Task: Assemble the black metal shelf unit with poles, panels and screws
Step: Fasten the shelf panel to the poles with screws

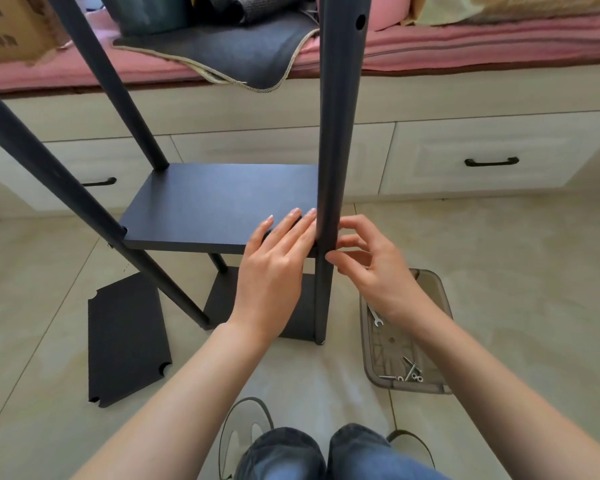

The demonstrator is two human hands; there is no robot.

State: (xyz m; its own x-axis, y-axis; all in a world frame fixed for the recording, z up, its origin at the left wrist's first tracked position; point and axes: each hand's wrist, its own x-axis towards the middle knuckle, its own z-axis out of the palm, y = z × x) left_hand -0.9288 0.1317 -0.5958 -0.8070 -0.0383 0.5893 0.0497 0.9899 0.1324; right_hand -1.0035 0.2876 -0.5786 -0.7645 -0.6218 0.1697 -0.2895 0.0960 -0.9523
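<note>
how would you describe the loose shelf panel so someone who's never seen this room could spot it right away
Start at the half-built black shelf unit standing on the tiled floor before the drawers. Look down to the floor left of its base: the loose panel lies flat there. Unlike the two panels fixed between the poles, it touches no pole, and its notched corners are bare.

left hand [274,268] flat on panel [219,206]; right hand [378,268] – at pole [333,161]
</note>
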